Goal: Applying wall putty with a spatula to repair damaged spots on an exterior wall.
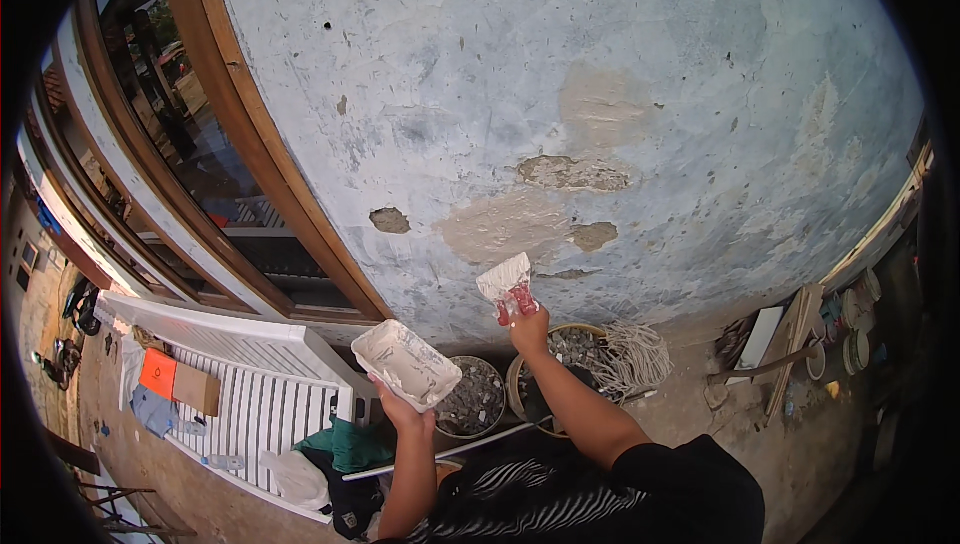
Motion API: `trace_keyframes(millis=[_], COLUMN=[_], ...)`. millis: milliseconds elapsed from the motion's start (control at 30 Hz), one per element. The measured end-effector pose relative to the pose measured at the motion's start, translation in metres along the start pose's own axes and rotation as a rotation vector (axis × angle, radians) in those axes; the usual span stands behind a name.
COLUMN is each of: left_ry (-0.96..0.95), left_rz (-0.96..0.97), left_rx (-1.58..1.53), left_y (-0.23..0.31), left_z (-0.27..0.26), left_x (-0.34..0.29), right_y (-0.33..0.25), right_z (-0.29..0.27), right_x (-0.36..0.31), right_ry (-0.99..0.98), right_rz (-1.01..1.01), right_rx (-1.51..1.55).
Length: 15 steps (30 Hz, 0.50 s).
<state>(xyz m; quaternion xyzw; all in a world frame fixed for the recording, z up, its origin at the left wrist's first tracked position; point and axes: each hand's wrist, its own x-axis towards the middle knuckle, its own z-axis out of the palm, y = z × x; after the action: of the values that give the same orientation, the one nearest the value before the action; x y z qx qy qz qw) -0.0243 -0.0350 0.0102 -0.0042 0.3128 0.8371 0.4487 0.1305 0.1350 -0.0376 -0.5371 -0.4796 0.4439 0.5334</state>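
My right hand (529, 329) is closed round the red handle of a putty knife (505, 279), its wide blade coated with pale filler. The blade is held up close to the wall (420, 64); whether it touches the surface I cannot tell. My left hand (402, 412) grips a whitish rectangular tray (405, 359) from below, tilted, with filler smeared over its inside. On the pale blue, flaking wall are smooth beige filled patches (500, 227) and rough bare holes, one (390, 220) on the left and another (593, 236) on the right.
Below the wall stand two containers of rubble (470, 399) (575, 349), with a string mop head (637, 359) beside them. A white slatted bench (260, 364) at left bears boxes (178, 382) and bags. Wooden-framed windows (270, 134) flank the wall; planks (795, 349) lean at right.
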Motion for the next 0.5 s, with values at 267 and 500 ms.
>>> trace_keyframes(millis=[267, 500], left_ry=[-0.051, -0.08], left_rz=[-0.03, -0.014], left_rx=[-0.021, 0.005], left_y=[-0.007, -0.009], left_z=[-0.001, -0.004], left_x=[-0.002, -0.001], right_y=[-0.097, 0.0], right_z=[0.014, -0.021], right_x=[0.044, 0.041], right_ry=[-0.046, 0.155], right_rz=[-0.198, 0.002], right_rx=[-0.106, -0.275])
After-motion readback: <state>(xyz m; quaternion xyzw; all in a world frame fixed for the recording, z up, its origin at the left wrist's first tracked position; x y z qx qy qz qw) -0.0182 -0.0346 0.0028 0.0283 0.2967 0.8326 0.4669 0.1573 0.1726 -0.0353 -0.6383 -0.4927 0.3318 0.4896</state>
